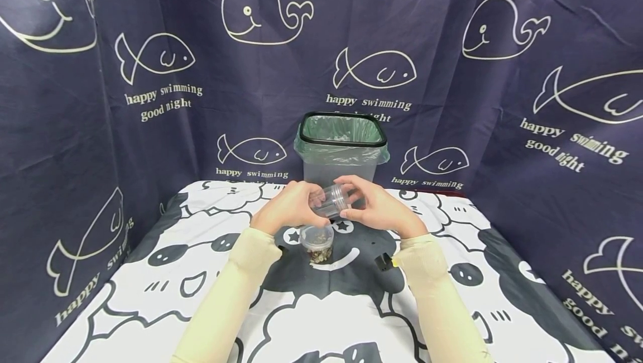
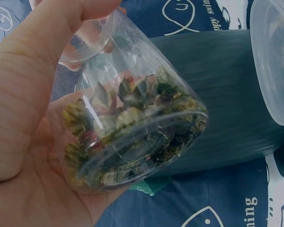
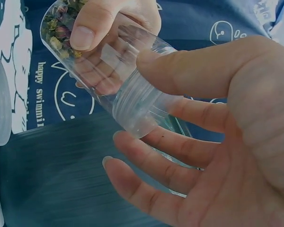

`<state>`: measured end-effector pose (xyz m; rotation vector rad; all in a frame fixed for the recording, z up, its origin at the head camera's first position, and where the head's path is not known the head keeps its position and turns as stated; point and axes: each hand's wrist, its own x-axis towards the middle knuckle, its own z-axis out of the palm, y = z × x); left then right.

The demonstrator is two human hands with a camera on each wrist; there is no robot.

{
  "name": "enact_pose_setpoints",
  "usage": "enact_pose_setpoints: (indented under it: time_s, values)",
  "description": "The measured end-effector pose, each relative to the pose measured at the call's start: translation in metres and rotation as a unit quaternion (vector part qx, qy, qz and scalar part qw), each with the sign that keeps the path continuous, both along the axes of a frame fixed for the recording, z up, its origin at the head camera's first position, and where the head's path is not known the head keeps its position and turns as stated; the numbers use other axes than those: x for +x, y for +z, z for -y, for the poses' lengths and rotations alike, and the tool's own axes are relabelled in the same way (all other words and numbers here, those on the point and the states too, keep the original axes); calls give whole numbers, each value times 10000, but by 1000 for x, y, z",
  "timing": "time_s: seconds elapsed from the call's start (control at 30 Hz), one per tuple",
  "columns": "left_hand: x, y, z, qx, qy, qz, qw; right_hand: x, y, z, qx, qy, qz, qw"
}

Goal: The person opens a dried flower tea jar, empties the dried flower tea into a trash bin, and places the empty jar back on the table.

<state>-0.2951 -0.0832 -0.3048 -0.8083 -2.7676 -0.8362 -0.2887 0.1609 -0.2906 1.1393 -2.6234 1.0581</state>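
Note:
A clear jar [image 1: 327,202] is tilted between the two hands, with dried flowers and leaves [image 2: 132,101] at its closed end. My left hand [image 1: 292,206] curls round its body. At the ribbed mouth end [image 3: 135,106] is my right hand [image 1: 379,206], its thumb on the jar and its fingers curved around the other side. Whether a separate clear piece lies beyond the ribs, I cannot tell. Below the hands, a short clear container [image 1: 318,246] stands upright on the table with brownish bits inside; its pale rim [image 3: 1,101] shows at the right wrist view's left edge.
Behind the hands stands a bin with a black rim [image 1: 346,143] and a green liner [image 1: 326,155]. A cartoon-print cloth [image 1: 201,268] covers the table. Dark blue curtains [image 1: 281,84] with fish and whales hang around it. A small black device [image 1: 384,262] is at the right sleeve.

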Motion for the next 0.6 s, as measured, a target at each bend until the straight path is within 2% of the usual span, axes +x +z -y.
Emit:
enact_pose_setpoints:
  time_s: [0.3, 0.6]
  values:
    - [0, 0, 0, -1, 17, 69, 10000, -1, -2, 2, -294, 161, -56, 9994]
    - [0, 0, 1, 43, -76, -68, 9999, 0, -2, 6, -348, 120, -203, 9991]
